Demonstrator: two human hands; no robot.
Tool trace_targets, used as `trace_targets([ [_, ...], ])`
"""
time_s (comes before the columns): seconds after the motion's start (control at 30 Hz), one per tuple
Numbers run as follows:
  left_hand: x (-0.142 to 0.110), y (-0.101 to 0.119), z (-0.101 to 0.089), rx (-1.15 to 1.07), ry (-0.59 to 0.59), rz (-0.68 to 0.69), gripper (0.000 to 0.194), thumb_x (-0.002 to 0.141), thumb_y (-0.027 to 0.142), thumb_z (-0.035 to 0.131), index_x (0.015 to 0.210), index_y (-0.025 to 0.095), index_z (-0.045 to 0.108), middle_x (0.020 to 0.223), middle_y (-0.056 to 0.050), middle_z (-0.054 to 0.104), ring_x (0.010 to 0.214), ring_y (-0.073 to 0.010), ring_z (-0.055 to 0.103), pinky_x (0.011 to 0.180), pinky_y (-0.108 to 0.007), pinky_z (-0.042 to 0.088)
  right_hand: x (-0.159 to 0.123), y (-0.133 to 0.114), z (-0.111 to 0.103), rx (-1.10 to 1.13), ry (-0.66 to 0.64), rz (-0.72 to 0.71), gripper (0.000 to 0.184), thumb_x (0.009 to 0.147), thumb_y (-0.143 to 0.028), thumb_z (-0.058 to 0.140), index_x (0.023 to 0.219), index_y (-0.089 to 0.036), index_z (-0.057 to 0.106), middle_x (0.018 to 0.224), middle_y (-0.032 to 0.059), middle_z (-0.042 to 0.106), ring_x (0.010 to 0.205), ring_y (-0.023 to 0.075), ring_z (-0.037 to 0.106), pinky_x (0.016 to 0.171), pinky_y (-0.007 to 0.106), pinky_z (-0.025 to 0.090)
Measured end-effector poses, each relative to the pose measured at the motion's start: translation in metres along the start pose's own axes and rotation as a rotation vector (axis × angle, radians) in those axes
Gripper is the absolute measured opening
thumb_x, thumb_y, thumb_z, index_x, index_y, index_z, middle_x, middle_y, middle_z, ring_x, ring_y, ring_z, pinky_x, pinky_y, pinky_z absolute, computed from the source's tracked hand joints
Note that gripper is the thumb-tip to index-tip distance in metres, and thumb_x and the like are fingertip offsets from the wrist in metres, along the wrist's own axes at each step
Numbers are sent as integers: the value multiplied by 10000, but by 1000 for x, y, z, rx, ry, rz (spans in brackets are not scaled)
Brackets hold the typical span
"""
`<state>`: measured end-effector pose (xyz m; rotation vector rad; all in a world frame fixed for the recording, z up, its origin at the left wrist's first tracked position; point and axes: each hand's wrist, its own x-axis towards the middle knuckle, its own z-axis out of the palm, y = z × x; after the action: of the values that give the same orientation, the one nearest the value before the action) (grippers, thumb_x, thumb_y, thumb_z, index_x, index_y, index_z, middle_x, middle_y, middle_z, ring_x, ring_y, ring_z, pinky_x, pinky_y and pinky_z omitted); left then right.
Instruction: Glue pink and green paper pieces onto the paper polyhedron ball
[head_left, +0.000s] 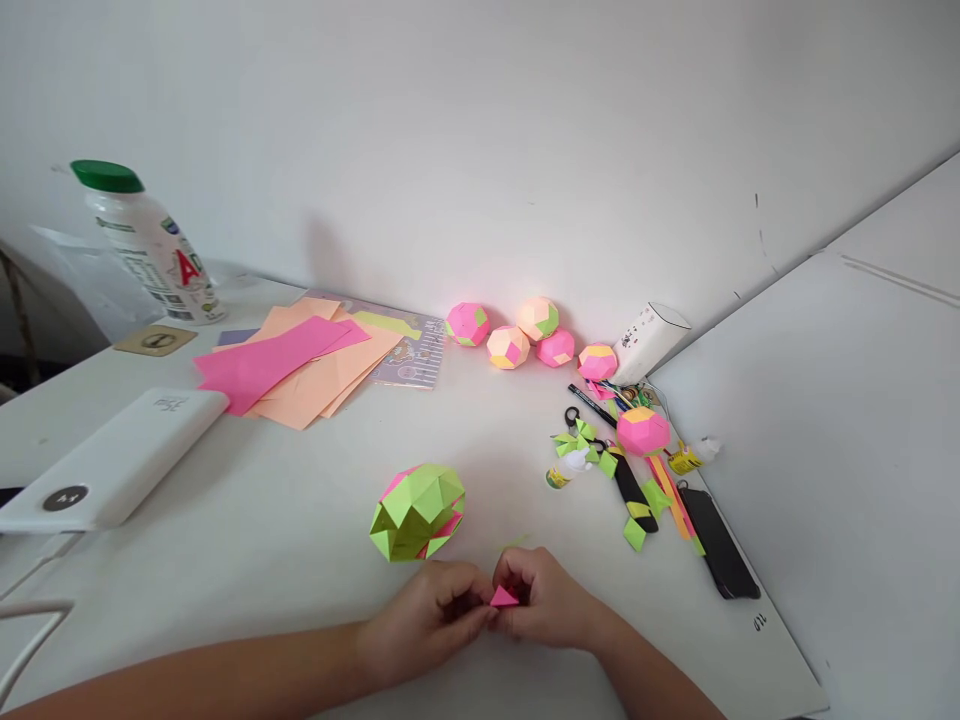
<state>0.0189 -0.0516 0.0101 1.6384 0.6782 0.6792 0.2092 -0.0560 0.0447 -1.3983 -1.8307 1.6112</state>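
Note:
Between the fingertips of both hands is a small folded pink paper piece. My left hand pinches its left side, and my right hand grips it from the right, its fingers curled. Just beyond my left hand rests a green and pink paper ball, with an opening in the side toward me that shows its hollow inside. A thin green paper scrap lies behind my right hand.
Finished-looking paper balls line the wall. At right are a glue bottle, scissors, green scraps, a cutter and a black phone. Paper sheets, a white power bank and a green-capped bottle stand left.

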Motion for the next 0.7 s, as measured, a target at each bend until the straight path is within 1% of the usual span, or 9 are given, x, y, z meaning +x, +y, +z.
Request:
trace_targets([
  [0.13,-2,4,1,-107,-84,-13,135,771,244,566,695,179,475,600,44,448,529,-81,361,480,-185,290,-1,4,-12,-127,-106,-103,148,687,-210,711,775,-184,595,654,-52,538,562,83,458,494,193,373],
  [0.17,-3,6,1,-123,-122,-10,135,746,227,574,688,185,459,589,50,434,510,-76,355,462,-182,280,0,5,-16,-169,-90,-155,124,718,-184,673,827,-190,616,708,-30,572,591,96,491,522,206,408],
  [0.2,-4,7,1,-129,-160,-3,134,714,203,579,678,188,450,575,55,425,490,-72,351,444,-178,270,2,6,-19,-220,-32,-219,135,752,-152,619,879,-197,625,775,-3,600,622,109,522,550,222,437],
  [0.3,-5,8,2,-80,-245,49,118,613,120,557,637,188,463,524,67,415,439,-60,348,411,-172,254,12,9,-21,-415,254,-458,264,814,-111,505,1035,-214,607,1010,90,605,750,160,583,597,268,490],
  [0.4,-4,8,2,-38,-267,100,100,573,95,525,604,183,489,502,64,433,427,-62,374,410,-174,272,24,6,-8,-563,336,-627,420,842,-176,537,1257,-229,498,1256,161,490,960,230,590,731,355,541],
  [0.47,-2,7,2,-41,-262,127,86,575,103,521,593,184,497,497,62,440,425,-65,376,407,-179,272,32,2,4,-659,365,-671,504,852,-172,535,1338,-243,426,1370,171,378,1093,264,541,848,418,521],
  [0.53,-1,6,3,-39,-246,157,79,572,108,522,584,184,502,491,63,437,420,-66,367,409,-185,271,39,-3,15,-726,398,-669,507,858,-148,525,1344,-251,425,1433,164,292,1179,279,489,907,439,496],
  [0.6,0,5,4,-24,-237,175,77,567,108,524,577,183,511,483,64,432,415,-65,360,412,-189,277,44,-7,21,-741,410,-654,435,867,-145,522,1287,-252,492,1463,147,264,1215,278,468,937,431,483],
  [0.7,1,6,4,8,-241,172,68,573,112,532,570,180,527,482,61,443,420,-67,365,417,-189,285,50,-9,22,-651,372,-644,284,889,-137,484,1127,-241,600,1450,120,345,1214,256,493,958,399,478],
])
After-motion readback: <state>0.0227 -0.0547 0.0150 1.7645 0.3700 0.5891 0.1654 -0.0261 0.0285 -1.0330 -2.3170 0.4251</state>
